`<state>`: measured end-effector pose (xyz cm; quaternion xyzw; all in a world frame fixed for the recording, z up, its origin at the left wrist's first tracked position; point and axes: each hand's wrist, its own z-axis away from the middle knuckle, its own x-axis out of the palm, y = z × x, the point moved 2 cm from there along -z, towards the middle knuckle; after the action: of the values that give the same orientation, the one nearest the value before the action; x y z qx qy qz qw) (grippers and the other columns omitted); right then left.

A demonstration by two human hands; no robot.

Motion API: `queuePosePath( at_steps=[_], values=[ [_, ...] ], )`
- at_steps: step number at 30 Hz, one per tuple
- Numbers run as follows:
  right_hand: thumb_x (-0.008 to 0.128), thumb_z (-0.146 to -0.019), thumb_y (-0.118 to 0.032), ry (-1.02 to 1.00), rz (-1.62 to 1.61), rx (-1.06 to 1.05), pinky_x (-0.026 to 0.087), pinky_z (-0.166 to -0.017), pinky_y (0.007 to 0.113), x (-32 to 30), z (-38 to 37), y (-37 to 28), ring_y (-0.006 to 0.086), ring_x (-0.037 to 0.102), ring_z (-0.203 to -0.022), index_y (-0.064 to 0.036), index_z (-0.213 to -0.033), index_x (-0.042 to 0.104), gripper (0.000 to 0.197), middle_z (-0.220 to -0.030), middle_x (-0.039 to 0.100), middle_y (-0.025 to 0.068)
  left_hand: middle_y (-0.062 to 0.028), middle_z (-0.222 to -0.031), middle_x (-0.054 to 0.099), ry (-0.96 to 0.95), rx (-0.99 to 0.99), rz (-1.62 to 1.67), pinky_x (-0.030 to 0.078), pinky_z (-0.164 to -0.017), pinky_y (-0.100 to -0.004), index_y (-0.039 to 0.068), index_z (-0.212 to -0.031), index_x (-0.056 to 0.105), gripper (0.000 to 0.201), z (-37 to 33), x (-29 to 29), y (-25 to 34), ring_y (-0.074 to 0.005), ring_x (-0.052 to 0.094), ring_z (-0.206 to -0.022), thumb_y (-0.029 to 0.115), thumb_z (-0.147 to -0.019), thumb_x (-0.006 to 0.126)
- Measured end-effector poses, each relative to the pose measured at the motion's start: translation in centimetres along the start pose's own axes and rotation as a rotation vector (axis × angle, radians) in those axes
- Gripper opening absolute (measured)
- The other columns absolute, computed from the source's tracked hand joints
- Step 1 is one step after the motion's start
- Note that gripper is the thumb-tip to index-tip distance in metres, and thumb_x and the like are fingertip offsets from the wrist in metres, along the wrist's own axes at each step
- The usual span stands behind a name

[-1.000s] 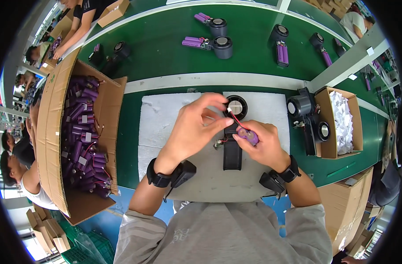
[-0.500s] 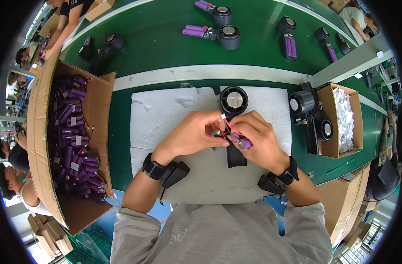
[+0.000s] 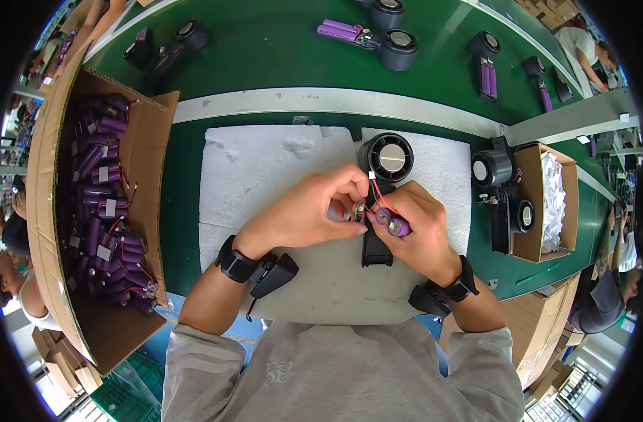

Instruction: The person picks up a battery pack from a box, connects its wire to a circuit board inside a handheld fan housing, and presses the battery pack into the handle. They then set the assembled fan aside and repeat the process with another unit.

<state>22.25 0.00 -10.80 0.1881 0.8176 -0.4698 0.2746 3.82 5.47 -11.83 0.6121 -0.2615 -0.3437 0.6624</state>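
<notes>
My right hand (image 3: pixel 421 221) is closed round a purple battery pack (image 3: pixel 397 226), its round cell ends turned upward. Red and black wires run from the pack, and a white plug (image 3: pixel 371 175) sticks up between my hands. Thumb and fingers of my left hand (image 3: pixel 304 211) pinch a small green circuit board (image 3: pixel 358 211) just left of the pack. Beneath both hands lies a black handheld fan (image 3: pixel 392 158), its round head toward the far side and its handle (image 3: pixel 376 252) toward me. It rests on a white foam pad (image 3: pixel 265 158).
At left stands a cardboard box (image 3: pixel 147 148) full of purple battery packs (image 3: pixel 100 190). On the right, another fan unit (image 3: pixel 494 169) lies beside a small box (image 3: pixel 573 211) of white paper pieces. Beyond a pale rail (image 3: pixel 286 102), several fans with packs lie on the green belt (image 3: pixel 265 49).
The battery pack in my right hand has tilted, showing its cell ends more fully. My left hand still pinches the circuit board. The whole view has shifted slightly; fans on the belt appear farther right.
</notes>
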Motion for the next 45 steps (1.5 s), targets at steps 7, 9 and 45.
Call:
queuePosePath(
  at_steps=[7, 9, 45],
  values=[
    [0.077, -0.063, 0.004, -0.018, 0.016, 0.007, 0.051, -0.058, 0.034, 0.1, -0.3, -0.8, 0.0265, 0.062, -0.070, -0.0030, -0.083, 0.064, 0.025, -0.074, 0.064, 0.0095, -0.0056, -0.094, 0.066, -0.044, -0.035, 0.063, 0.051, -0.078, -0.0290, 0.002, -0.102, 0.060, 0.029, 0.3, -0.9, 0.1, -0.0136, 0.062, -0.087, -0.002, -0.077, 0.073],
    [0.077, -0.063, 0.004, -0.027, 0.040, -0.012, 0.050, -0.058, 0.034, 0.1, -0.3, -0.9, 0.0262, 0.062, -0.069, -0.0030, -0.083, 0.064, 0.025, -0.074, 0.064, 0.0095, -0.0069, -0.092, 0.067, 0.002, 0.202, -0.164, 0.052, -0.074, -0.0308, 0.002, -0.099, 0.064, 0.023, 0.2, -1.3, 0.2, -0.0178, 0.063, -0.083, -0.003, -0.077, 0.069],
    [0.070, -0.079, -0.001, -0.008, 0.038, 0.051, 0.045, -0.048, 0.030, -0.9, -0.2, -0.9, 0.0208, 0.058, -0.055, -0.0019, -0.083, 0.070, 0.005, -0.072, 0.062, 0.0082, -0.0068, -0.089, 0.060, 0.022, 0.080, 0.272, 0.053, -0.068, -0.0244, -0.007, -0.094, 0.065, 0.010, 0.3, -0.2, -0.5, -0.0123, 0.063, -0.080, 0.000, -0.087, 0.066]
  ],
)
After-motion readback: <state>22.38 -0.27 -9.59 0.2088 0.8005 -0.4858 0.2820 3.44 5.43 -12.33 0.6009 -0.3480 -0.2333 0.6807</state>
